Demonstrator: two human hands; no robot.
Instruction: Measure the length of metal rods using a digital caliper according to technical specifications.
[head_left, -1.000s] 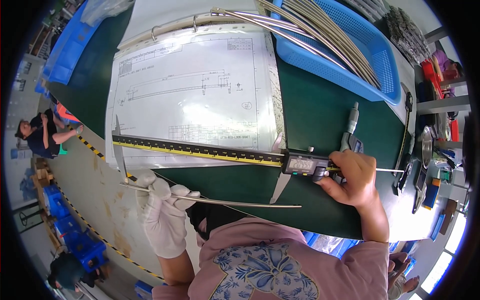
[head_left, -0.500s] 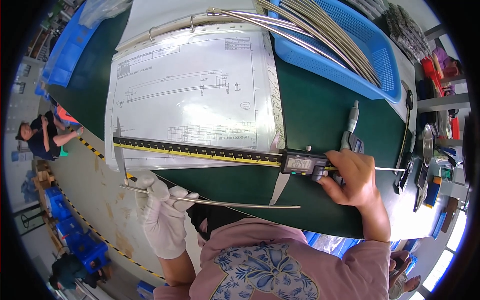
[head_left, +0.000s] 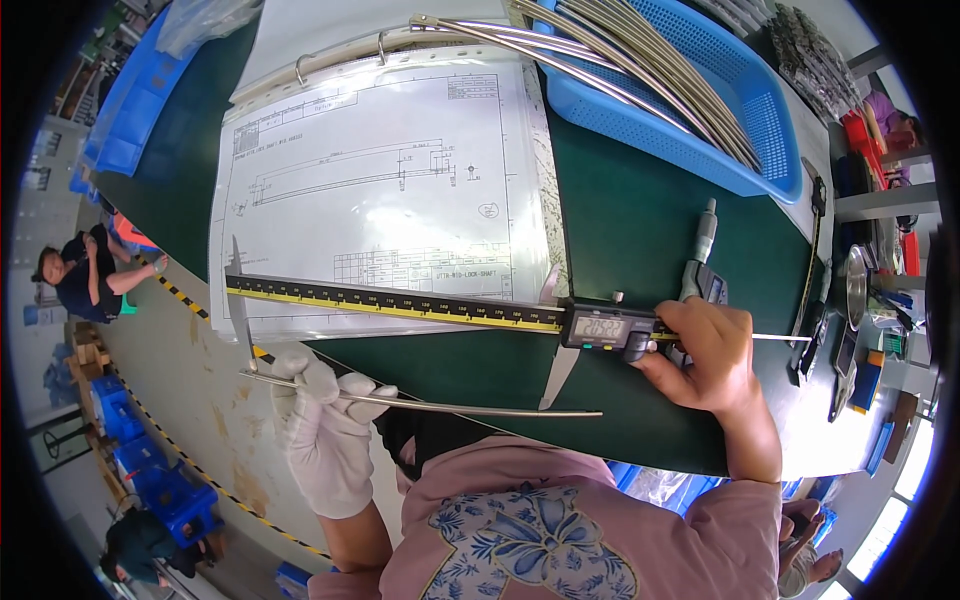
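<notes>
My left hand (head_left: 325, 425), in a white glove, pinches a thin metal rod (head_left: 470, 408) near its left end. The rod stretches to the right below a long digital caliper (head_left: 400, 304). Bare and closed round the caliper's sliding head, my right hand (head_left: 705, 355) has its thumb and fingers near the small wheel beside the display. The caliper's jaws are spread wide: the left jaw tip meets the rod near its left end, and the right jaw (head_left: 560, 378) points down to the rod short of its right end.
A ring binder with a technical drawing (head_left: 370, 190) lies beyond the caliper. Behind it to the right, a blue perforated basket (head_left: 775, 150) holds several metal rods. A micrometer (head_left: 706, 240) rests on the green table (head_left: 630, 220). Other people are at the left and right edges.
The digits on the caliper's display have changed. My right hand and the caliper's sliding head have hardly shifted; my left hand and the rod look the same.
</notes>
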